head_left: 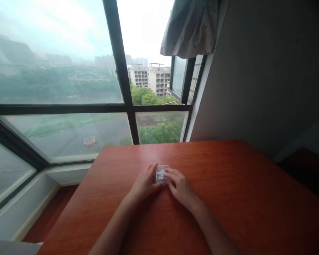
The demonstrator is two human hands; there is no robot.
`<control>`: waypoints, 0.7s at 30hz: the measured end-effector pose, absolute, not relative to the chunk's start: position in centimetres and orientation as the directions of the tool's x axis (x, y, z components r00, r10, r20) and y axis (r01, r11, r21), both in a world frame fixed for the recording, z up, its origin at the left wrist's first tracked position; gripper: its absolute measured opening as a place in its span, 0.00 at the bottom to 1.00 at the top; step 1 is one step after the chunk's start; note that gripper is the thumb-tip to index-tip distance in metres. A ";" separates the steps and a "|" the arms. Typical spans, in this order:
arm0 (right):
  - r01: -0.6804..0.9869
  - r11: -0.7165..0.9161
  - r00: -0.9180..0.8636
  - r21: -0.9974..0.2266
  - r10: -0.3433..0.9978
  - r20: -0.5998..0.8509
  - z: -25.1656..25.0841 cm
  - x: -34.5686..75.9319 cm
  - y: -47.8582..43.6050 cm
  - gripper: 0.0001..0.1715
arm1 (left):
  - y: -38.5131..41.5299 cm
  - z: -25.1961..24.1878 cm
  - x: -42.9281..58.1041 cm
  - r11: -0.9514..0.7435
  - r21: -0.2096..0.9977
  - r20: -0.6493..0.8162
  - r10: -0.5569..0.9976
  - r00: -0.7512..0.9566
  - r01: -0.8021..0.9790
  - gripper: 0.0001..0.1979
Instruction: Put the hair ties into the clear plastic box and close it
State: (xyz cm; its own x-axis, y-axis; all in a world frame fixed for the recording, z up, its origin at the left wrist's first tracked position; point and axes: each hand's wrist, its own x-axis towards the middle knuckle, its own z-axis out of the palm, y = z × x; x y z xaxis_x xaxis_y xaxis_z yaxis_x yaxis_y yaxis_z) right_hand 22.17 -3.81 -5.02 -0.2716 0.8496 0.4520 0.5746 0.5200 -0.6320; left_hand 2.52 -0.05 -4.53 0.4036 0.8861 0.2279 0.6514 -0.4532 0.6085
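Note:
A small clear plastic box [161, 172] rests on the reddish-brown wooden table, between my two hands. Small light and gold-coloured pieces show inside it, too small to name. My left hand [146, 181] grips the box's left side, its fingers along the far edge and its thumb at the near edge. From the right, my right hand [179, 184] holds the box too, with fingers laid over its top right part and the thumb near its front corner. The right fingers hide part of the box.
The wooden table [228, 177] stretches out on both sides of my hands. Beyond its far edge stand dark-framed windows [129, 106], one pane swung outward, with a curtain [192, 28] above. A grey wall [244, 81] rises at the right.

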 end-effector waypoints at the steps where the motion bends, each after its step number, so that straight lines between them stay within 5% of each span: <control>1: 0.576 0.519 -0.272 -0.631 0.850 0.451 -5.0 22.2 -3.8 0.22 | 0.0 -4.5 2.5 -0.453 0.613 0.227 0.886 0.405 0.647 0.37; 21: 0.666 0.423 -0.324 -0.614 0.906 0.273 -4.1 22.9 -4.3 0.31 | -0.3 -3.5 1.7 -0.474 0.674 0.183 0.851 0.493 0.567 0.38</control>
State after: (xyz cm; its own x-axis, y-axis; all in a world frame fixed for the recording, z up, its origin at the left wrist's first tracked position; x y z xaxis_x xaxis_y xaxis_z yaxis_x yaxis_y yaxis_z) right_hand 22.86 -4.28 -4.14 -0.3235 0.9059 0.2733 0.6661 0.4232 -0.6142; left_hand 1.70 -0.26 -3.49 0.4930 0.8505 0.1832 0.5671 -0.4738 0.6737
